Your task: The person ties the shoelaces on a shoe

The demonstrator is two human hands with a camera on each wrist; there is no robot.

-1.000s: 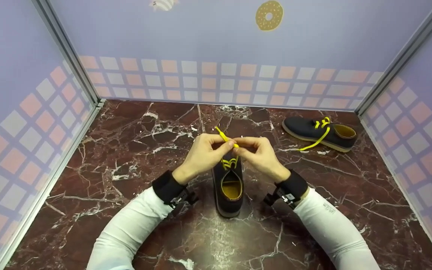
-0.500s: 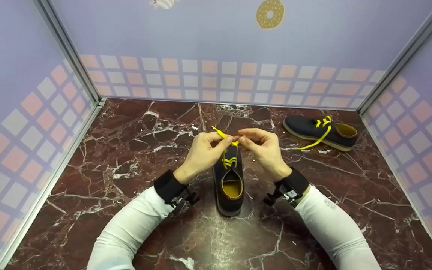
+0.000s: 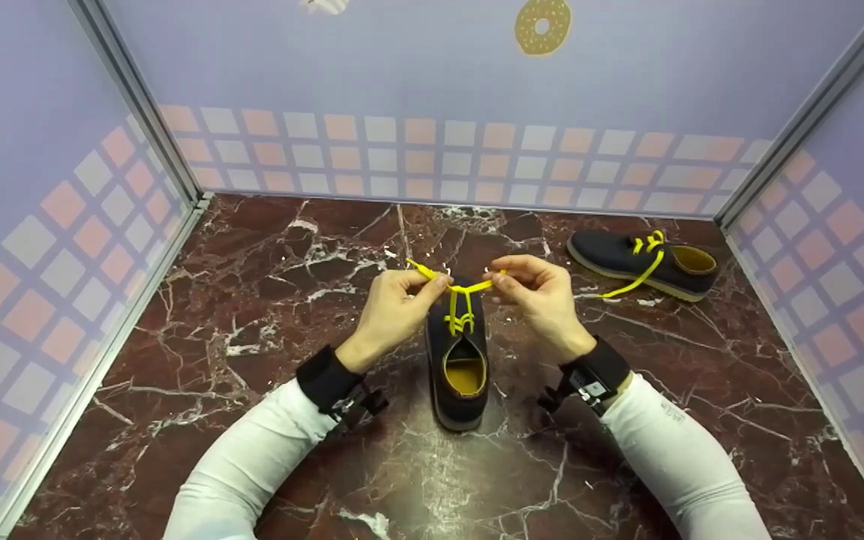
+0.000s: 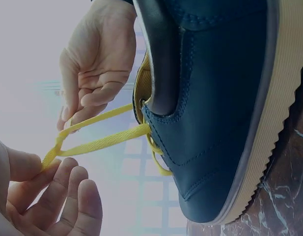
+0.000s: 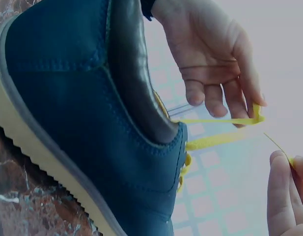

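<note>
A dark shoe stands upright at the centre of the head view, its toe toward the top of the frame and its heel toward the bottom, with a yellow-brown insole showing in the opening. Its yellow lace rises from the eyelets in two strands that meet above the toe area and spread to either side. The left hand, just left of centre, pinches one side of the lace between thumb and forefinger, a short tip sticking out toward the upper left. The right hand, just right of centre, pinches the other side in the same way. The two hands are apart, with the crossed lace between them. In the left wrist view the shoe fills the right half, showing a pale sole with a ridged edge.

Black wristbands carrying small cameras circle both wrists, below white sleeves. At the right of the head view a second dark shoe lies with its toe to the left, a loose yellow lace end trailing onto the brown, white-veined surface. Lilac panels with pink and pale squares enclose the surface; a doughnut print shows at the top.
</note>
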